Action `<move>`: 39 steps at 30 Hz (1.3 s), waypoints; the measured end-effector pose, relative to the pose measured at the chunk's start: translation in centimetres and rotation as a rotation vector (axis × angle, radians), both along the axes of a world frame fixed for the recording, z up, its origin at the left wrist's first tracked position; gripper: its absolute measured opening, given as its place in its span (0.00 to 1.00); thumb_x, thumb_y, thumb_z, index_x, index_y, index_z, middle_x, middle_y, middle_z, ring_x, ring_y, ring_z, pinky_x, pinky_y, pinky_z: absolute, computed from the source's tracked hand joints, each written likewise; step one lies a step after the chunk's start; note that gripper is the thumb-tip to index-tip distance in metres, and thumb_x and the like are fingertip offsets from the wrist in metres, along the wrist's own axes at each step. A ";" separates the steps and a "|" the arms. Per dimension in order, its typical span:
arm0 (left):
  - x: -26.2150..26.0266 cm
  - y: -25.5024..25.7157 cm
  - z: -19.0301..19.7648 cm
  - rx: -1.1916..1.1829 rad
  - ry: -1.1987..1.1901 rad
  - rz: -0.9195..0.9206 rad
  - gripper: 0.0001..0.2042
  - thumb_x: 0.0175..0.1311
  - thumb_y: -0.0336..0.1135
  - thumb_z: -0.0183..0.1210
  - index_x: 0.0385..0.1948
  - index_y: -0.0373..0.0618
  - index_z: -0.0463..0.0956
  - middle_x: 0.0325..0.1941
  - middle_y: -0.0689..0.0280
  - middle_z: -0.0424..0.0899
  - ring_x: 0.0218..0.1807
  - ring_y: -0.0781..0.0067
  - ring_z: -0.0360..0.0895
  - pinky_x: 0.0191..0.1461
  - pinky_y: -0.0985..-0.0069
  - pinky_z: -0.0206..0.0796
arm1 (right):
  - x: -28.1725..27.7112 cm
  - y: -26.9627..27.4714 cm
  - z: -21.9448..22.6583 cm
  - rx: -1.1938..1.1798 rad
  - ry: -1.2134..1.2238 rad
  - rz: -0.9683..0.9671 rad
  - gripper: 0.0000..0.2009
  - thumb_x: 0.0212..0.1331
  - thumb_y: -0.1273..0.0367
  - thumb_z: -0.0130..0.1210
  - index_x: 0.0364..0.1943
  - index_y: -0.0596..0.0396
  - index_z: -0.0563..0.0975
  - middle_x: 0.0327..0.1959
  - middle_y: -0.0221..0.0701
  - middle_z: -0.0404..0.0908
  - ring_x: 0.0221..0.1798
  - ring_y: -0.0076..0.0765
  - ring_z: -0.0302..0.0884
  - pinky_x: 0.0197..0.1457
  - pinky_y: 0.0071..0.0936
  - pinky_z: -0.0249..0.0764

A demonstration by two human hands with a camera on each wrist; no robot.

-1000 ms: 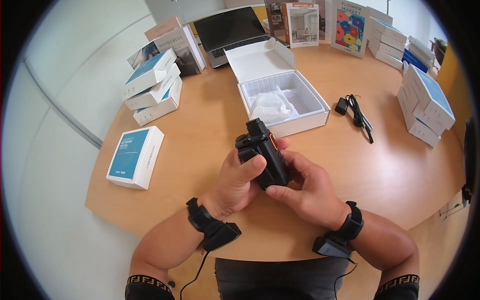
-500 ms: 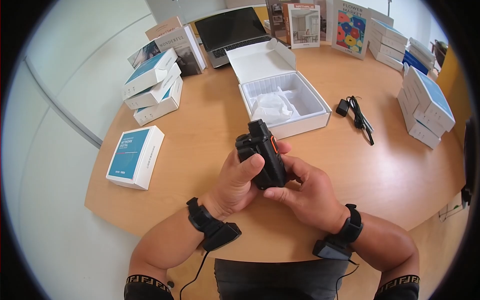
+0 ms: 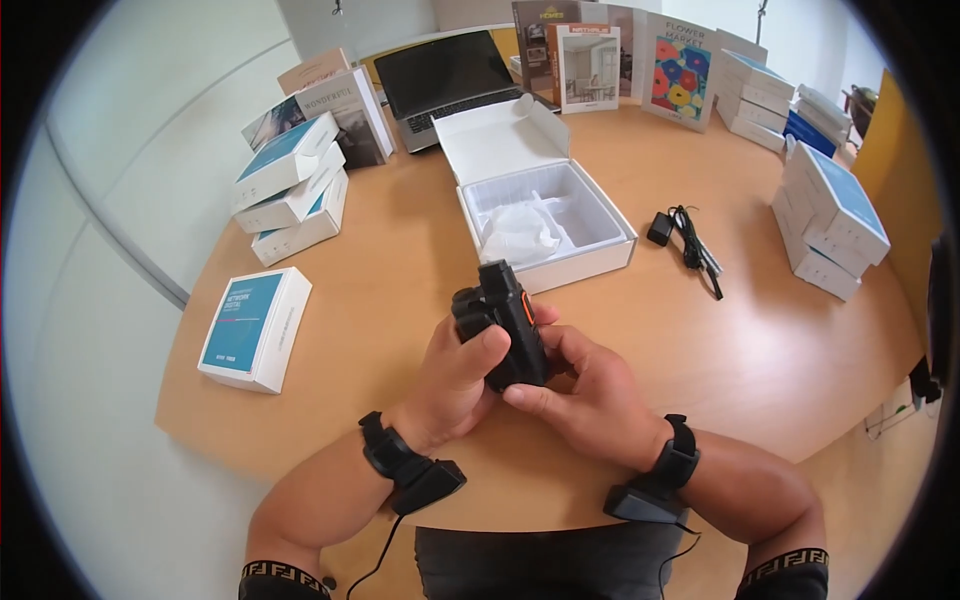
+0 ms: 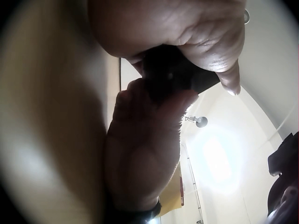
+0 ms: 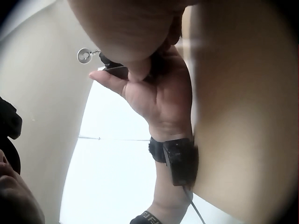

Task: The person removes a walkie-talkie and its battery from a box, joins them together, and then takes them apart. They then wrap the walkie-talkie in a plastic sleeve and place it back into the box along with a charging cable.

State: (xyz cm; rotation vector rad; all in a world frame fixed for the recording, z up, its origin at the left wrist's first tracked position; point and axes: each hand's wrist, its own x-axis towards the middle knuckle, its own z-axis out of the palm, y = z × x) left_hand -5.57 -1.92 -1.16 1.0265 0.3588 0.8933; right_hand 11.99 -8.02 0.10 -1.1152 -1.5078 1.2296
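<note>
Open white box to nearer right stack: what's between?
Head view: a black adapter, bundled black cable and a slim pale item, lying on the table.

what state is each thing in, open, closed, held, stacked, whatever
black device, held by left hand and right hand
white box, lid open
white wrapping, crumpled inside white box
laptop, open, screen dark
black cable, bundled
single teal-topped box, closed
left box stack, uneven
flower market book, standing
</note>
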 end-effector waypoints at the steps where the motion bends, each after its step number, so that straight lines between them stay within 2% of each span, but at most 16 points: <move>1: 0.1 -0.2 0.1 0.024 0.036 0.019 0.37 0.56 0.60 0.69 0.59 0.41 0.68 0.61 0.54 0.76 0.61 0.55 0.78 0.63 0.56 0.75 | 0.1 0.0 0.0 -0.012 0.031 0.017 0.28 0.58 0.67 0.70 0.59 0.65 0.71 0.51 0.32 0.81 0.53 0.26 0.79 0.59 0.29 0.75; 9: 0.3 -0.1 0.1 0.189 0.168 0.020 0.42 0.54 0.61 0.71 0.62 0.38 0.66 0.63 0.56 0.74 0.60 0.60 0.78 0.65 0.60 0.72 | 0.5 0.7 -0.5 0.046 0.122 0.097 0.31 0.62 0.67 0.67 0.65 0.62 0.66 0.57 0.31 0.75 0.58 0.26 0.75 0.63 0.29 0.73; 11: 0.7 -0.1 0.5 0.163 -0.017 -0.010 0.34 0.63 0.53 0.66 0.61 0.34 0.69 0.56 0.61 0.79 0.57 0.70 0.78 0.59 0.72 0.72 | 0.6 0.8 -0.6 -0.064 0.330 0.101 0.26 0.60 0.67 0.68 0.59 0.63 0.70 0.52 0.33 0.80 0.53 0.29 0.79 0.59 0.30 0.76; 12: 1.0 -0.3 0.9 0.169 -0.012 -0.013 0.34 0.63 0.53 0.66 0.61 0.34 0.69 0.56 0.61 0.79 0.57 0.70 0.78 0.59 0.72 0.72 | 0.8 0.9 -0.5 -0.058 0.335 0.101 0.26 0.60 0.67 0.68 0.59 0.63 0.70 0.52 0.33 0.80 0.53 0.29 0.79 0.59 0.30 0.76; 14: 1.3 -0.6 2.0 0.154 -0.048 0.211 0.26 0.70 0.48 0.61 0.58 0.36 0.73 0.54 0.62 0.80 0.54 0.72 0.79 0.55 0.74 0.72 | 1.2 1.3 -0.3 -0.026 0.521 0.125 0.28 0.60 0.71 0.66 0.63 0.59 0.67 0.55 0.34 0.77 0.57 0.31 0.77 0.61 0.32 0.75; 15: 1.0 -0.3 2.2 0.162 -0.040 0.214 0.26 0.70 0.48 0.61 0.58 0.36 0.73 0.54 0.62 0.80 0.54 0.72 0.79 0.55 0.74 0.72 | 1.4 1.5 -0.4 -0.020 0.529 0.131 0.28 0.60 0.71 0.66 0.63 0.59 0.67 0.55 0.34 0.77 0.57 0.31 0.77 0.61 0.32 0.75; 17: 0.3 0.7 2.3 0.368 0.229 0.427 0.18 0.72 0.42 0.60 0.53 0.36 0.76 0.51 0.63 0.82 0.51 0.75 0.80 0.53 0.76 0.72 | 2.1 2.1 -0.7 0.079 0.617 0.031 0.31 0.60 0.74 0.65 0.66 0.57 0.62 0.56 0.33 0.75 0.60 0.30 0.74 0.62 0.32 0.74; 18: 0.2 0.8 2.7 0.447 0.345 0.488 0.12 0.74 0.35 0.55 0.49 0.36 0.78 0.51 0.62 0.82 0.49 0.76 0.80 0.54 0.74 0.72 | 2.6 2.6 -1.0 0.124 0.596 -0.019 0.36 0.58 0.76 0.65 0.68 0.55 0.58 0.55 0.33 0.74 0.61 0.32 0.74 0.64 0.34 0.74; 19: 0.3 1.1 2.9 0.455 0.349 0.489 0.12 0.74 0.35 0.55 0.49 0.36 0.78 0.51 0.62 0.82 0.49 0.76 0.80 0.54 0.74 0.72 | 2.8 2.9 -1.1 0.130 0.602 -0.017 0.36 0.58 0.76 0.65 0.68 0.55 0.58 0.55 0.33 0.74 0.61 0.32 0.74 0.64 0.34 0.74; 21: 0.6 1.9 3.7 0.634 0.549 0.668 0.13 0.63 0.34 0.66 0.47 0.40 0.80 0.45 0.63 0.83 0.50 0.71 0.81 0.52 0.74 0.73 | 3.2 3.4 -1.0 0.258 0.605 -0.202 0.40 0.57 0.76 0.66 0.70 0.56 0.54 0.56 0.34 0.73 0.60 0.34 0.74 0.64 0.35 0.74; 22: 0.9 2.2 4.4 0.637 0.550 0.670 0.13 0.63 0.34 0.66 0.47 0.40 0.80 0.45 0.63 0.83 0.50 0.71 0.81 0.52 0.74 0.73 | 3.5 3.6 -1.0 0.259 0.603 -0.226 0.44 0.56 0.75 0.67 0.72 0.56 0.49 0.58 0.37 0.71 0.60 0.35 0.75 0.63 0.35 0.75; 24: 1.4 3.1 6.0 1.267 0.906 0.801 0.14 0.62 0.35 0.65 0.49 0.45 0.81 0.47 0.61 0.84 0.51 0.61 0.80 0.55 0.68 0.72 | 3.9 3.7 -0.5 0.259 0.589 -0.280 0.44 0.56 0.75 0.67 0.73 0.56 0.48 0.58 0.38 0.71 0.59 0.36 0.76 0.62 0.35 0.76; 28: 1.9 5.6 6.3 1.442 1.075 0.713 0.19 0.56 0.39 0.67 0.50 0.48 0.82 0.45 0.57 0.84 0.52 0.52 0.78 0.57 0.62 0.71 | 4.6 4.2 -0.3 0.252 0.616 -0.380 0.42 0.60 0.71 0.65 0.73 0.56 0.49 0.56 0.40 0.74 0.57 0.36 0.77 0.58 0.34 0.79; 30: 2.0 6.8 6.3 1.398 1.276 0.524 0.19 0.57 0.43 0.65 0.49 0.47 0.83 0.45 0.55 0.85 0.52 0.50 0.78 0.57 0.60 0.70 | 5.0 4.3 -0.1 0.224 0.677 -0.391 0.40 0.62 0.70 0.64 0.73 0.56 0.50 0.55 0.39 0.74 0.57 0.36 0.78 0.57 0.33 0.80; 33: 2.5 7.4 7.2 1.251 1.482 0.402 0.17 0.58 0.42 0.64 0.47 0.46 0.84 0.41 0.52 0.85 0.49 0.48 0.79 0.55 0.61 0.71 | 5.4 4.6 0.0 0.209 0.718 -0.434 0.35 0.63 0.69 0.63 0.69 0.57 0.55 0.53 0.38 0.75 0.54 0.34 0.79 0.52 0.32 0.82; 39: 2.1 8.8 5.9 1.203 1.461 0.459 0.13 0.61 0.38 0.60 0.43 0.43 0.84 0.37 0.49 0.84 0.41 0.47 0.80 0.48 0.60 0.72 | 5.7 5.5 -0.5 0.194 0.680 -0.495 0.30 0.61 0.68 0.65 0.63 0.57 0.61 0.50 0.36 0.75 0.50 0.32 0.79 0.44 0.32 0.86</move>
